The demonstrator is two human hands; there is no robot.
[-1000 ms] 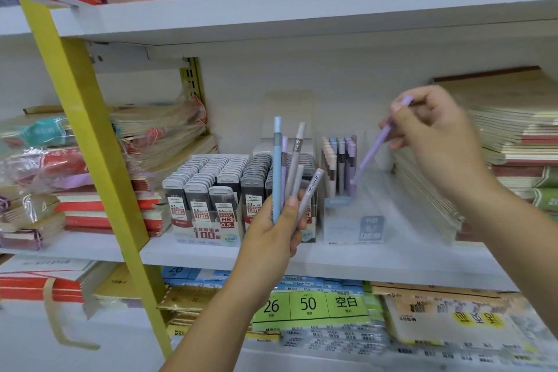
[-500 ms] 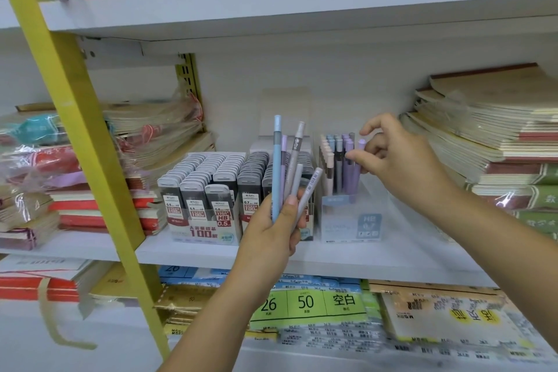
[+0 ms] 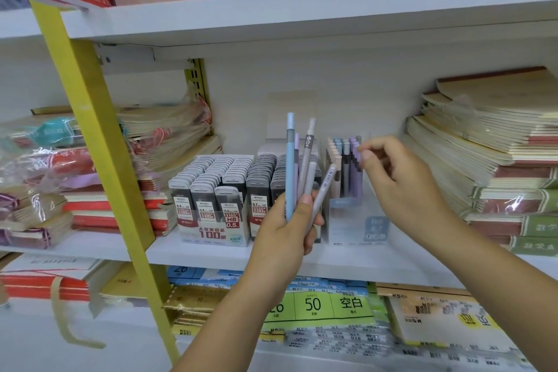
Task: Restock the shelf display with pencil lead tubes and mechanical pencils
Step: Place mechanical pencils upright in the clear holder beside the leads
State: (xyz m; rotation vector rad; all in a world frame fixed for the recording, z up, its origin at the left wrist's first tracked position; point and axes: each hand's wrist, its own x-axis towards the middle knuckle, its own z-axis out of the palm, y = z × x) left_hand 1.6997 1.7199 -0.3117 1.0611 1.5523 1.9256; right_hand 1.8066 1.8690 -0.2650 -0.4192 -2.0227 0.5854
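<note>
The white shelf (image 3: 211,254) carries a display box of pencil lead tubes (image 3: 217,190) on the left and a clear pencil holder (image 3: 356,220) just beside it. The left hand (image 3: 287,229), in front of the tubes, is clamped on a fan of mechanical pencils (image 3: 302,169), tips down. The right hand (image 3: 401,184) hovers by the holder's pencil tops, fingers loosely curled, holding nothing.

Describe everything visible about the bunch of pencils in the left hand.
The bunch of mechanical pencils is a fan of slim, matte, plastic-looking barrels: one light blue, one lilac, and grey ones, one printed HB 0.7, another bearing a barcode. They stand roughly upright, splaying rightward at the top, lower ends clamped in the left hand, in front of the lead tube boxes. Nothing else touches them.
</note>
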